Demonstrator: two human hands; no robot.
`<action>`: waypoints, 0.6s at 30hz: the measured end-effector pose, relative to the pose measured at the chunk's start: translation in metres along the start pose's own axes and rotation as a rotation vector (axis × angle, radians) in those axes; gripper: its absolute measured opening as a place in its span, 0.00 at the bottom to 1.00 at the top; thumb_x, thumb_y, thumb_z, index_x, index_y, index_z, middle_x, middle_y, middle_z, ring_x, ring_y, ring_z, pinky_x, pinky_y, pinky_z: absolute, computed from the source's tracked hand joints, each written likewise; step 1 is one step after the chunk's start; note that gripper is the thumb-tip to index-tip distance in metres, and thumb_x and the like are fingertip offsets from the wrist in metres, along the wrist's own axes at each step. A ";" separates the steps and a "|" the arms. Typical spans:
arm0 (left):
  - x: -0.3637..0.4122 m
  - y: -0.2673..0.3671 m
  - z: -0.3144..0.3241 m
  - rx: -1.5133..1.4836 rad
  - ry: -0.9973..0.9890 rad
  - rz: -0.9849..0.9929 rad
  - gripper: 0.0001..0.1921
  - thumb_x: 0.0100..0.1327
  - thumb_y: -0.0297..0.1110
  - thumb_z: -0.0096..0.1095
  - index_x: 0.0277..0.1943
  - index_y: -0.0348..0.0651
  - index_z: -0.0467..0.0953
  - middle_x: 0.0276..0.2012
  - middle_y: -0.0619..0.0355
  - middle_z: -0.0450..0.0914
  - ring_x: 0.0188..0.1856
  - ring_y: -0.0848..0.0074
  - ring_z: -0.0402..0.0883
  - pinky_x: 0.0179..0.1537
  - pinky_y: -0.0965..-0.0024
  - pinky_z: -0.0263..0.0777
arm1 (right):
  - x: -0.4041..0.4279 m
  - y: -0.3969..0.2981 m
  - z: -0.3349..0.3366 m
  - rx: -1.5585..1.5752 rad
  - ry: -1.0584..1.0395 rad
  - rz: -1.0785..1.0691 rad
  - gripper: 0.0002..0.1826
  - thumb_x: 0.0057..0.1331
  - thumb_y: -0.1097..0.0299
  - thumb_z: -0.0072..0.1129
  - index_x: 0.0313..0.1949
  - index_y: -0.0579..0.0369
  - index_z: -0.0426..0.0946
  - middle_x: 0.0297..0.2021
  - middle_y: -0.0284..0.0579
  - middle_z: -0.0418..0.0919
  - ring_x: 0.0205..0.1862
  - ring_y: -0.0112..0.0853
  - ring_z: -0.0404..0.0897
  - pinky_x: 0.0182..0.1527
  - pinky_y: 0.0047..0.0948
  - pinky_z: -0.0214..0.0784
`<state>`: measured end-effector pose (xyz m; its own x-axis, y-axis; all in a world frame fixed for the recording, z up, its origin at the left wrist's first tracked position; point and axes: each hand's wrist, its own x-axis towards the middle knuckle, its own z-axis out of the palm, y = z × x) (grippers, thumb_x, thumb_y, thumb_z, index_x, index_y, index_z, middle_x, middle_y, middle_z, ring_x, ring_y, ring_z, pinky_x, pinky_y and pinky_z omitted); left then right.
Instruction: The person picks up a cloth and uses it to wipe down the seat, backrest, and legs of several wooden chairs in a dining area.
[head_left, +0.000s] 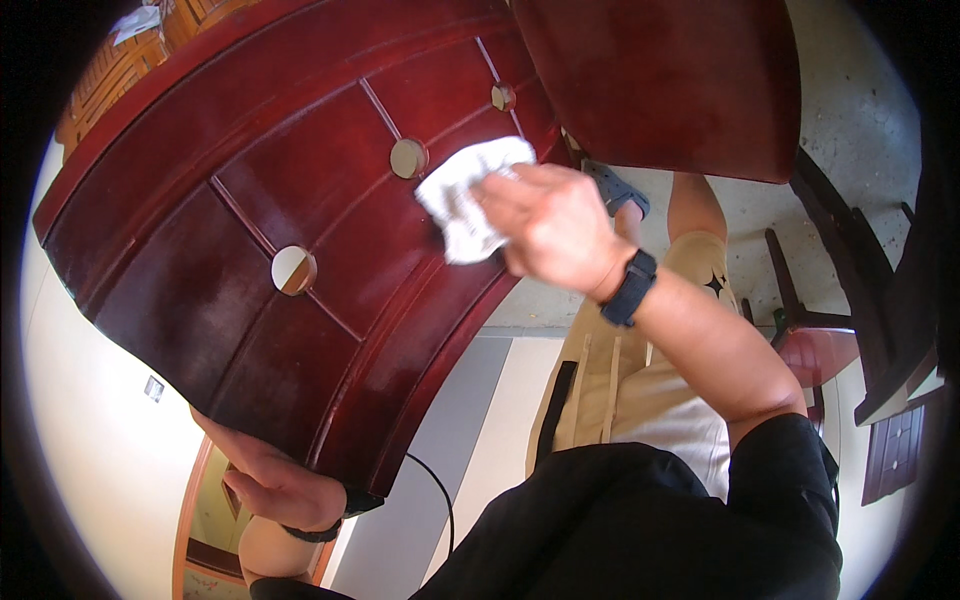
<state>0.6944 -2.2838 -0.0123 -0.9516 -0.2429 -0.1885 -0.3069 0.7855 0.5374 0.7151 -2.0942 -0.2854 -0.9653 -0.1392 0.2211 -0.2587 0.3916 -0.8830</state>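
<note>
A dark red varnished wooden chair back (315, 187), with round holes and carved grooves, slants across the upper left before me. My right hand (551, 217), slightly blurred, pinches a crumpled white cloth (472, 199) against its surface, near the middle round hole. At the lower left, my left hand (281, 480) is at the panel's lower edge, its fingers reaching along the underside; the contact is partly hidden. A black band is on each wrist. To the upper right, a dark red wooden seat (667, 75) adjoins the panel.
Dark wooden furniture legs (847, 247) and a reddish seat (817, 349) stand at the right. A black cable (442, 487) curves beside me. Slatted orange-brown wood (112, 82) is at the upper left. Beyond the red seat, a leg and a blue-grey clog (619, 195) show on the concrete floor.
</note>
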 end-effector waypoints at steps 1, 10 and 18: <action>0.000 0.000 0.000 0.000 0.002 0.001 0.46 0.69 0.69 0.29 0.80 0.43 0.47 0.77 0.47 0.55 0.78 0.57 0.54 0.76 0.54 0.47 | -0.003 0.014 -0.004 -0.015 0.000 0.012 0.19 0.46 0.75 0.60 0.42 0.56 0.82 0.35 0.37 0.79 0.32 0.36 0.79 0.33 0.35 0.76; -0.003 0.005 -0.003 -0.003 0.045 -0.022 0.44 0.71 0.66 0.26 0.80 0.43 0.47 0.77 0.48 0.56 0.78 0.58 0.54 0.76 0.53 0.48 | -0.067 0.138 0.027 -0.123 -0.139 0.379 0.07 0.55 0.72 0.60 0.35 0.53 0.78 0.38 0.45 0.80 0.40 0.50 0.80 0.40 0.48 0.76; -0.002 -0.002 -0.014 0.156 -0.045 0.077 0.42 0.73 0.64 0.25 0.80 0.44 0.46 0.77 0.50 0.55 0.78 0.57 0.51 0.77 0.54 0.43 | -0.061 0.117 0.028 -0.065 -0.121 0.590 0.12 0.62 0.69 0.56 0.44 0.50 0.81 0.47 0.40 0.83 0.44 0.50 0.82 0.45 0.46 0.78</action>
<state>0.6971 -2.2930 -0.0018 -0.9693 -0.1562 -0.1902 -0.2239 0.8804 0.4181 0.7448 -2.0656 -0.4141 -0.9364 0.0179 -0.3504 0.3140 0.4887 -0.8140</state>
